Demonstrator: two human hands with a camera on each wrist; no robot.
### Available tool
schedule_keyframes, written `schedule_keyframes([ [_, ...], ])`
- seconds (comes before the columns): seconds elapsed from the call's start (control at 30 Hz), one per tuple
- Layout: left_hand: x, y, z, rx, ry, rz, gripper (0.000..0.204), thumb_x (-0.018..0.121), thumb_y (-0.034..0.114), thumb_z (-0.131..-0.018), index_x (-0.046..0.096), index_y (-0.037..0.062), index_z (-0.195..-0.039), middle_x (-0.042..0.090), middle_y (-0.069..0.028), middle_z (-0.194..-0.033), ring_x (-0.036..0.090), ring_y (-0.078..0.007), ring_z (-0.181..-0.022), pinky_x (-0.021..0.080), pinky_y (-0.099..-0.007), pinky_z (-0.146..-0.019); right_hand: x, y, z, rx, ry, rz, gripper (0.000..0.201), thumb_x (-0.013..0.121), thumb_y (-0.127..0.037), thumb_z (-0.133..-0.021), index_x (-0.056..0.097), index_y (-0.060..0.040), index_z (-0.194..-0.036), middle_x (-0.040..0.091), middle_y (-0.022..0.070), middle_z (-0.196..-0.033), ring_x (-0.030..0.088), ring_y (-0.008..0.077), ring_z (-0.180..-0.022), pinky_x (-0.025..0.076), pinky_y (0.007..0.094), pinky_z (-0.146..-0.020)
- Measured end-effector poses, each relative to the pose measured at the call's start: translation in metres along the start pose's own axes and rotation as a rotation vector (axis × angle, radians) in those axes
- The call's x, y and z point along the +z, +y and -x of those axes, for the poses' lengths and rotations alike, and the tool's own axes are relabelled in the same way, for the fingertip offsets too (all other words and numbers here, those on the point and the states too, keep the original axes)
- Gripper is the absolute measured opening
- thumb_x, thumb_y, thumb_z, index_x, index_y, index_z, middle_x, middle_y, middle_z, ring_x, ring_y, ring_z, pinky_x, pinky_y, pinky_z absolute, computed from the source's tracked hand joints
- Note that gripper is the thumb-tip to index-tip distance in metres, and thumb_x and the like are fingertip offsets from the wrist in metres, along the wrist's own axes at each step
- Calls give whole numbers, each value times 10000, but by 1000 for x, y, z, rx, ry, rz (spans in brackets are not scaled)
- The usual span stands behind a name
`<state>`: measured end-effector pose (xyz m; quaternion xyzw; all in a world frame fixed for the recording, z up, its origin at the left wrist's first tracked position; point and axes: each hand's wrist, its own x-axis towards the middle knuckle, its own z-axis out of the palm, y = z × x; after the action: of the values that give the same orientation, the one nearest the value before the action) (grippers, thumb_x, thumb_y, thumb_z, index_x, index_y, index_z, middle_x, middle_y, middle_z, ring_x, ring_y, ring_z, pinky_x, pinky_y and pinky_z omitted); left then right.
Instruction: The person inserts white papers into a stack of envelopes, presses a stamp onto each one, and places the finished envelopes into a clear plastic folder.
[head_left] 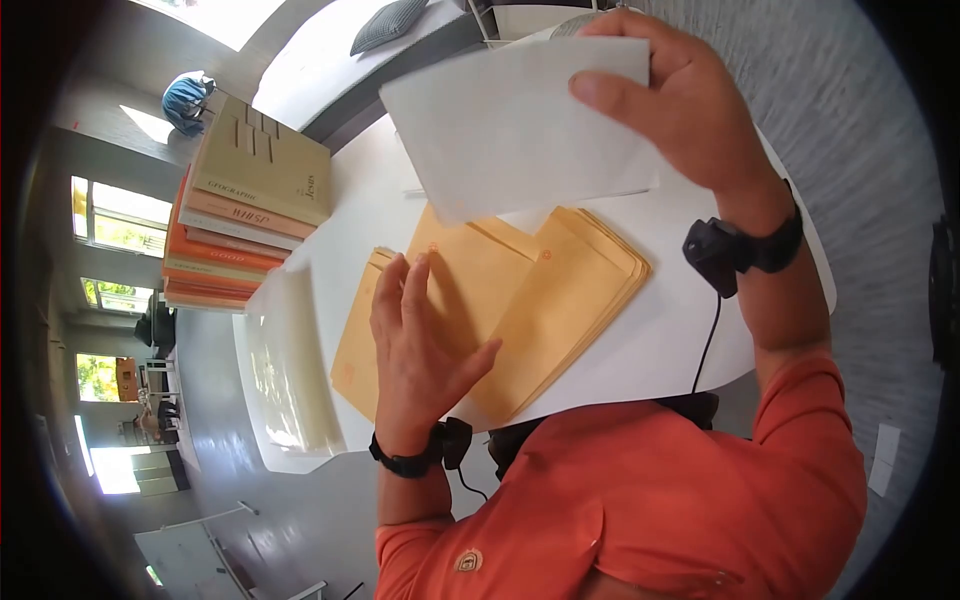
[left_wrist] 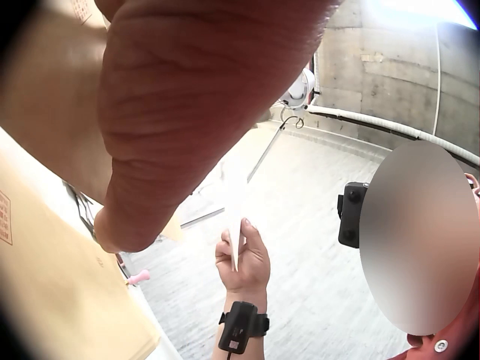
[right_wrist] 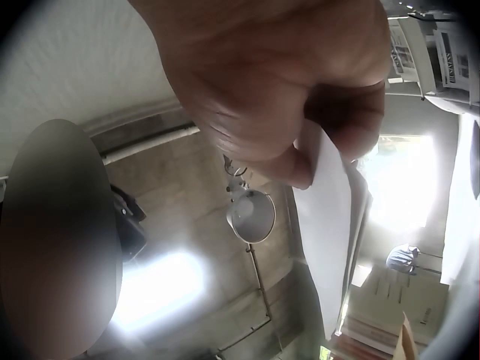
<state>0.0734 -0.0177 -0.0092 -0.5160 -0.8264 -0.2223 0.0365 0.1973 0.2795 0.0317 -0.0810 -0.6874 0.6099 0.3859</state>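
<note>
The right hand point(head_left: 685, 110) pinches a white sheet or thin stack of paper point(head_left: 520, 130) by its right end, thumb on top, holding it above the table. In the right wrist view the paper point(right_wrist: 326, 217) hangs from between thumb and fingers of the right hand point(right_wrist: 277, 82). Tan envelopes point(head_left: 470, 280) lie on the white table in two overlapping piles. Over the left pile, the left hand point(head_left: 420, 350) has its fingers spread; whether it touches the envelopes is unclear. The left wrist view shows the left hand point(left_wrist: 187, 97) large and close, beside an envelope point(left_wrist: 60, 277).
A stack of books point(head_left: 250, 200) stands at the table's far left. Near it a clear glossy plastic sheet or sleeve point(head_left: 290, 370) lies along the left side of the white table point(head_left: 700, 330). A grey cushion point(head_left: 388, 25) rests on a white surface beyond.
</note>
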Motion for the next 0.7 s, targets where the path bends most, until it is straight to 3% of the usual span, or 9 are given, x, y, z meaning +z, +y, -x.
schedule_keyframes([
  [0.07, -1, 0, 1, 11, 3, 1, 1101, 913, 247, -613, 330, 83, -1532, 340, -260, -1508, 373, -441, -1373, 358, -527, -1109, 4, 1, 3, -302, -157, 401, 250, 677, -130, -969, 612, -30, -1188, 639, -17, -872, 568, 19, -764, 476, 203, -668],
  [0.1, -1, -1, 2, 22, 9, 1, 1104, 911, 239, -614, 323, 84, -1536, 341, -259, -1507, 366, -443, -1376, 361, -528, -1108, 8, -5, 8, -176, -179, 407, 227, 678, -137, -971, 609, -38, -1163, 638, -21, -872, 561, 29, -755, 475, 216, -668],
  [0.23, -2, -5, 6, 17, 15, 8, 1109, 910, 230, -615, 316, 89, -1541, 340, -260, -1509, 360, -443, -1380, 361, -530, -1107, 9, 0, 5, -202, -189, 439, 213, 677, -124, -955, 616, -53, -1146, 634, -27, -870, 554, 40, -763, 472, 230, -672],
  [0.3, -1, -7, 7, 23, 31, 14, 1099, 912, 228, -609, 333, 91, -1533, 343, -262, -1509, 358, -441, -1383, 358, -528, -1111, 3, -7, 2, -7, -362, 452, 216, 673, -115, -930, 620, -46, -1128, 643, -12, -875, 572, 47, -788, 484, 239, -702],
  [0.33, -1, -7, 8, 21, 31, 15, 1099, 912, 228, -609, 333, 91, -1533, 343, -262, -1509, 358, -441, -1383, 358, -528, -1111, 1, -4, 2, -7, -365, 452, 216, 673, -115, -930, 620, -46, -1128, 643, -12, -875, 572, 47, -788, 484, 239, -702],
  [0.43, 1, -7, 10, 38, 22, -5, 1085, 916, 224, -602, 357, 95, -1523, 349, -258, -1511, 369, -438, -1380, 353, -526, -1104, -2, 1, 3, -5, -414, 331, 253, 653, -174, -880, 643, 11, -1053, 641, 75, -762, 598, 124, -673, 485, 283, -642],
  [0.5, 2, -6, 11, 98, -27, -4, 1122, 923, 165, -567, 343, 120, -1527, 324, -233, -1529, 355, -437, -1406, 391, -518, -1125, -5, -3, 3, 163, -512, 324, 264, 658, -171, -865, 640, 21, -1046, 643, 84, -778, 604, 139, -693, 489, 288, -658],
  [0.6, 3, -3, 10, 168, -40, -54, 1141, 933, 180, -558, 338, 121, -1530, 317, -232, -1534, 358, -436, -1404, 389, -519, -1125, -2, -10, 2, 196, -604, 452, 261, 681, -127, -896, 624, -6, -1121, 664, 48, -921, 605, 77, -842, 503, 255, -754],
  [0.7, 5, -1, 9, 182, -37, -18, 1145, 934, 184, -559, 334, 124, -1532, 311, -233, -1540, 354, -437, -1406, 388, -521, -1124, 12, 10, 7, 32, -581, 402, 307, 663, -194, -869, 639, 15, -1091, 665, 73, -799, 610, 140, -701, 485, 280, -655],
])
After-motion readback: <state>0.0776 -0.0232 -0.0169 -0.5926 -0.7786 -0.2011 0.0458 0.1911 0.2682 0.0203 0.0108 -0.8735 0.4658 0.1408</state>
